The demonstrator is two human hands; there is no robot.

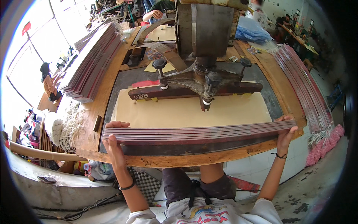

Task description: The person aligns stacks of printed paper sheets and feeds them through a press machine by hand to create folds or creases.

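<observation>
Between my two hands stands a long stack of flat, folded pieces (201,133), edge-on, with pale grey and dull red edges; they look like folded paper bags. My left hand (116,143) grips its left end, thumb in front and fingers over the back. At the other end my right hand (286,132) holds it the same way. Just beyond lies a cream sheet (186,114) on the dark plate (115,91) of a press. Over the sheet hangs a dark red-brown bar (231,89) under a metal bracket (201,76) with black knobs.
A tall pile of flat folded pieces (93,61) leans at the left, white cords (71,125) below it. At the right is another corded pile (304,87) with a pink bundle (325,145). A co-worker's hand (156,14) shows behind the press. The wooden table edge (194,159) curves before me.
</observation>
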